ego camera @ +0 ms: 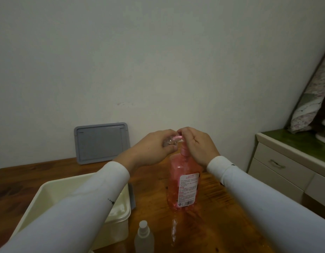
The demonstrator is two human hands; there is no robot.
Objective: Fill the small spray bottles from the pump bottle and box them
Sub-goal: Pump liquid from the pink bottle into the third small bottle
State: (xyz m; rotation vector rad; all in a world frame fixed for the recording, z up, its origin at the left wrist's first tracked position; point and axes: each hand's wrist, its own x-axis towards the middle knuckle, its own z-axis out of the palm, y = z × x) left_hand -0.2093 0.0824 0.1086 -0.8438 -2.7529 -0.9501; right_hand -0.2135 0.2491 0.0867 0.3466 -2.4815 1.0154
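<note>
A tall pump bottle (183, 181) of pink liquid with a white label stands on the wooden table (222, 212). My right hand (196, 143) rests on its pink pump head, fingers curled over the top. My left hand (152, 147) holds a small clear spray bottle (40, 142) tilted with its mouth against the pump's spout. A second small spray bottle (143, 236) with its white sprayer top on stands upright at the table's near edge. The cream box (117, 218) sits at the left, partly hidden under my left sleeve.
A grey lid (101, 142) leans against the white wall at the back of the table. A cream drawer cabinet (285, 170) with a green top stands to the right, with a floral pillow above it.
</note>
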